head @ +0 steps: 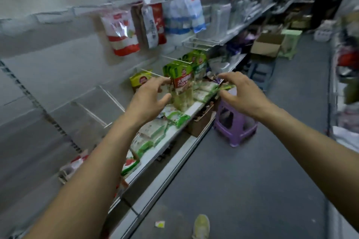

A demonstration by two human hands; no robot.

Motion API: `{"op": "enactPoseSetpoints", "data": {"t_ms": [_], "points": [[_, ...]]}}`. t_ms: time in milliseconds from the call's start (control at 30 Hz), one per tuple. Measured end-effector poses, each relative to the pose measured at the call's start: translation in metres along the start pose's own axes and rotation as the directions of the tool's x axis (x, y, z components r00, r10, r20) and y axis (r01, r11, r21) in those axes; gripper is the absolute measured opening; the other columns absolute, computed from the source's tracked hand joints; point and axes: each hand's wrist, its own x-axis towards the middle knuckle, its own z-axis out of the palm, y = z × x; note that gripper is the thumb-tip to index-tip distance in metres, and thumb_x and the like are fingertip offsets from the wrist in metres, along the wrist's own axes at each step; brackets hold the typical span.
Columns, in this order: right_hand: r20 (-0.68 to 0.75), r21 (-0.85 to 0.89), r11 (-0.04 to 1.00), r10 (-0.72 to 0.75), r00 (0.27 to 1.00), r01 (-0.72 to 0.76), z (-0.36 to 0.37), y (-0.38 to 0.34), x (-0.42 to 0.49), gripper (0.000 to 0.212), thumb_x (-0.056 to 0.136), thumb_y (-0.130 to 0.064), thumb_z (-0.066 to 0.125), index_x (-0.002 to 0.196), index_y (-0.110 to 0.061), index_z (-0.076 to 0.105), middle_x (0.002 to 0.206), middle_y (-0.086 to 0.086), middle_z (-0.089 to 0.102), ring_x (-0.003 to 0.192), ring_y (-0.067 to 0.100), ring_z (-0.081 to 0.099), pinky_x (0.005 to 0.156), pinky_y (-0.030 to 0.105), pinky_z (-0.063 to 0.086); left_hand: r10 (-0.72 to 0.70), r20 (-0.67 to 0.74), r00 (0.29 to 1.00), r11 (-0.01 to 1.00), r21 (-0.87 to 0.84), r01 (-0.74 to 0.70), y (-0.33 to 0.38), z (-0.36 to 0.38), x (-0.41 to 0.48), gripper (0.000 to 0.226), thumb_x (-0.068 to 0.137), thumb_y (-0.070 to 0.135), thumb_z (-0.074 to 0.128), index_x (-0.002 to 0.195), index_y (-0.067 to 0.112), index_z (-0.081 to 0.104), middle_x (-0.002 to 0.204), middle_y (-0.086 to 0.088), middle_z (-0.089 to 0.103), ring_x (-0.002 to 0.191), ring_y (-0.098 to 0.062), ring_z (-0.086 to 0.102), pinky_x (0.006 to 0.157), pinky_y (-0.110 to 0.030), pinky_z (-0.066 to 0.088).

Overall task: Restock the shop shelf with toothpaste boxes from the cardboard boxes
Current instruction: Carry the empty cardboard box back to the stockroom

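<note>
My left hand (149,99) reaches out with fingers and thumb spread, right beside a green and red packet (182,79) that hangs on a wire hook; the frame is too blurred to tell whether they touch. My right hand (240,93) hovers with spread fingers over the flat green and white packets (206,91) lying on the white shelf (172,132). Neither hand holds anything. I see no toothpaste boxes. A brown cardboard box (200,122) stands under the shelf on the floor.
A purple plastic stool (235,124) stands in the aisle below my right hand. Farther down are an open cardboard box (268,44) and a green stool (290,42). Bags hang on hooks above. Empty wire hooks (97,114) stick out at left. My shoe (201,227) is on the grey floor.
</note>
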Motion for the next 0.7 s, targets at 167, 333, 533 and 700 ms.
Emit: {"op": "enactPoseSetpoints", "data": {"t_ms": [167,333,533,700], "points": [[-0.017,0.004,0.989,0.148,0.989,-0.148,-0.033,0.111,0.072,0.044,0.091,-0.02,0.059,0.135,-0.02,0.05,0.134,0.002,0.052,0.12,0.019,0.05,0.1,0.03,0.039,0.139,0.059,0.989,0.99,0.016,-0.14,0.023,0.071,0.153,0.043,0.089,0.022,0.065,0.13,0.015,0.056,0.121,-0.007,0.061,0.107,-0.024,0.06,0.094,-0.038,0.047],[-0.106,-0.025,0.951,0.303,0.947,-0.307,-0.071,0.221,0.135,0.042,0.091,-0.024,0.058,0.132,-0.024,0.051,0.13,0.001,0.055,0.115,0.02,0.054,0.097,0.041,0.046,0.188,0.067,0.98,0.981,-0.062,-0.184,0.076,0.159,0.29,0.039,0.089,0.022,0.064,0.127,0.015,0.059,0.119,-0.005,0.063,0.103,-0.022,0.061,0.091,-0.034,0.047],[-0.197,-0.093,0.926,0.344,0.918,-0.367,-0.123,0.36,0.186,0.041,0.092,-0.023,0.058,0.132,-0.023,0.052,0.131,-0.001,0.055,0.119,0.018,0.052,0.102,0.045,0.042,0.282,0.082,0.956,0.94,-0.222,-0.258,0.161,0.28,0.414,0.036,0.09,0.02,0.063,0.126,0.016,0.061,0.119,-0.002,0.062,0.101,-0.018,0.061,0.089,-0.035,0.049],[-0.175,-0.132,0.911,0.367,0.914,-0.391,-0.178,0.509,0.243,0.039,0.091,-0.024,0.057,0.13,-0.024,0.053,0.128,-0.002,0.056,0.116,0.018,0.054,0.099,0.047,0.043,0.273,0.126,0.954,0.926,-0.303,-0.225,0.23,0.392,0.524,0.036,0.093,0.022,0.061,0.128,0.018,0.059,0.123,-0.001,0.06,0.102,-0.014,0.06,0.092,-0.033,0.05]]}}
